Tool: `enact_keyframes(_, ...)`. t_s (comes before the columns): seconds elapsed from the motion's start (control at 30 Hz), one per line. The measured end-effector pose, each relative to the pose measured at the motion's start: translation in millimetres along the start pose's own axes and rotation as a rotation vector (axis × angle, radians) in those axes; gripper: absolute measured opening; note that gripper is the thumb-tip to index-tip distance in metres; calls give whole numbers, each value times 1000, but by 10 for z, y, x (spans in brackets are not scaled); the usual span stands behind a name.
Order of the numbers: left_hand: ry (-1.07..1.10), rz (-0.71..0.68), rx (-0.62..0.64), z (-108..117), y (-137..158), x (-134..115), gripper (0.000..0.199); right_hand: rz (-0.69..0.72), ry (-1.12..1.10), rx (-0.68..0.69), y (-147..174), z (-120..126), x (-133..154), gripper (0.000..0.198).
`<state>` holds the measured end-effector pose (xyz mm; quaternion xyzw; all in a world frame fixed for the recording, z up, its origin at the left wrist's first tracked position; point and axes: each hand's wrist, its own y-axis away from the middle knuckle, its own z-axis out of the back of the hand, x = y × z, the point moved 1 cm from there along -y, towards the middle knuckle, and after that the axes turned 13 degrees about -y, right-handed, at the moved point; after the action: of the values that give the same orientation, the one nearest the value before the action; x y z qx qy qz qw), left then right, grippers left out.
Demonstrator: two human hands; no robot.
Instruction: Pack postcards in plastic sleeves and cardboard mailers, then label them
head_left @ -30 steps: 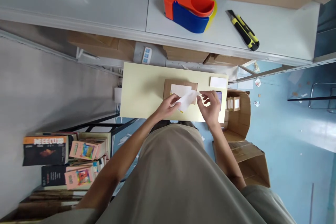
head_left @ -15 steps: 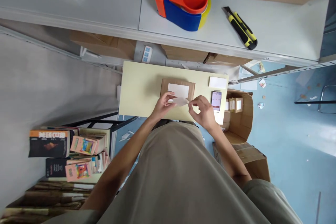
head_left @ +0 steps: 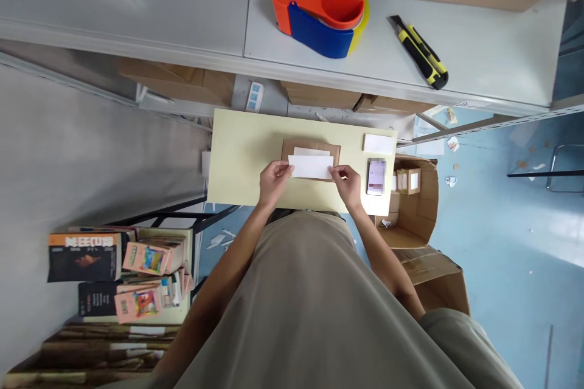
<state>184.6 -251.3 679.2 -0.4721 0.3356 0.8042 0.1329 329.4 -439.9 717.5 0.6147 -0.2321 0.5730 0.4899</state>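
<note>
Desk: Who is nearest, and what are the fingers doing?

Photographer: A person in a grey-olive shirt works at a pale yellow table. The left hand pinches the nine o'clock end of a white sheet between thumb and fingers; the right hand pinches the three o'clock end.

Desk: Where does the sheet sit?

Photographer: Held flat between both hands, over the six o'clock side of a brown carton, partly covering a white label on its top. Whether sheet and carton touch, I cannot tell.

Desk: And around them?

Photographer: From the sheet, a phone lies at three o'clock on the table, a slim white box just beyond it. Farther off, a grey shelf bears an orange-and-blue tape dispenser at twelve and a black-and-yellow cutter between one and two.
</note>
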Motion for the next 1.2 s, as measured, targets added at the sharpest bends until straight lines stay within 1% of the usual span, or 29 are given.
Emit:
enact_keyframes(0.07, -59, -7, -18, -39, -134, 26, 35, -26, 48, -21, -119, -58, -180, 45)
enact_keyframes(0.13, -144, -20, -44, -83, -254, 45, 26, -49, 135, -28, -205, -126, -316, 40)
enact_keyframes(0.2, -250, -23, -77, -125, -341, 66, 20, -84, 252, -33, -262, -200, -399, 34)
enact_keyframes(0.3, -370, -10, -95, -176, -401, 109, 19, -131, 430, -41, -315, -303, -441, 29)
enact_keyframes(0.37, -407, -18, -94, -201, -409, 138, 18, -149, 512, -39, -341, -351, -434, 29)
enact_keyframes(0.47, -435, -45, -99, -230, -415, 170, 17, -183, 574, -39, -378, -387, -404, 29)
enact_keyframes(0.67, -491, -67, -94, -277, -467, 198, 16, -289, 612, -51, -441, -409, -327, 29)
enact_keyframes(0.9, -538, -79, -77, -288, -495, 178, 16, -352, 627, -57, -506, -420, -252, 25)
enact_keyframes(1.0, -552, -68, -62, -285, -497, 165, 16, -370, 622, -26, -538, -368, -230, 21)
enact_keyframes(1.1, -563, -66, -54, -282, -497, 160, 16, -377, 678, 19, -568, -314, -202, 18)
enact_keyframes(1.2, -576, -59, -47, -282, -495, 161, 13, -374, 796, 133, -631, -328, -158, 10)
